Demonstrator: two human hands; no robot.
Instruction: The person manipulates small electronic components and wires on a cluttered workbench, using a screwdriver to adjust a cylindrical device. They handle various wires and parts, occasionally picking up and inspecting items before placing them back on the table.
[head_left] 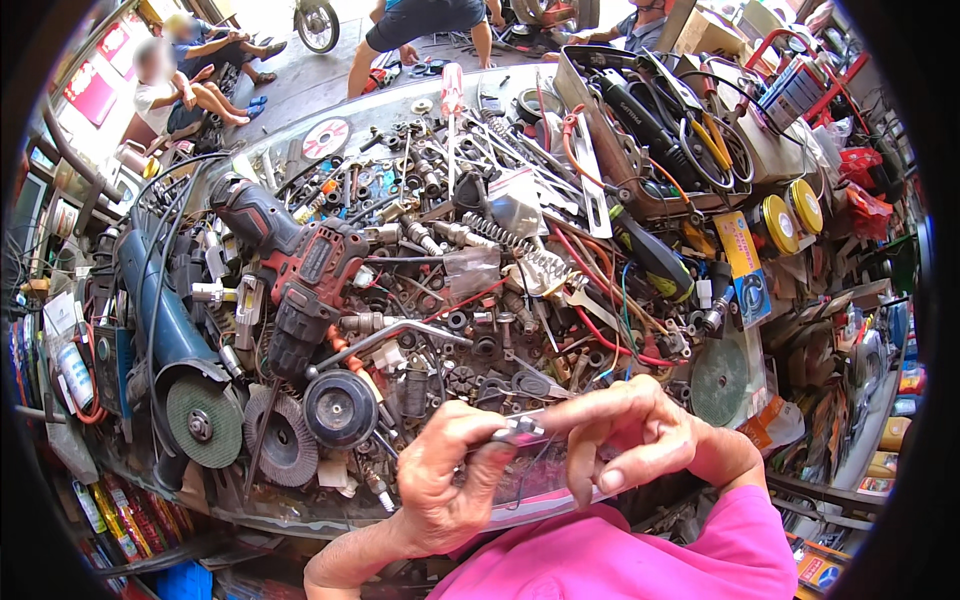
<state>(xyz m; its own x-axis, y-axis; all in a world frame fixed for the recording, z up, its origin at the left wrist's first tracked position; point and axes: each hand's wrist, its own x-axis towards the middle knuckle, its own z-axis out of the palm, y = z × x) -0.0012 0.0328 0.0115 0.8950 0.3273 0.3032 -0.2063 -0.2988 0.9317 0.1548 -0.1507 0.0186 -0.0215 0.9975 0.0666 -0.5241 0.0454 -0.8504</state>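
Near the table's front edge my left hand (445,480) pinches a small dark metal part (520,430) between thumb and fingers. Its exact kind is too small to make out. My right hand (640,440) is just beside it, fingers apart, the index finger stretched out to the part's right end. Nothing shows in that hand's grip. A round black disc pad (340,408) lies left of my left hand. Beyond it rests a red and black cordless drill (315,255). Loose bolts, springs and fittings cover the table just past both hands.
A blue angle grinder (165,300) and a grey flap disc (281,438) lie at left. A red-handled screwdriver (452,100) points toward me at the far side. An open toolbox (590,95) stands back right, near a green-handled tool (650,255). Several people sit or stand beyond the table.
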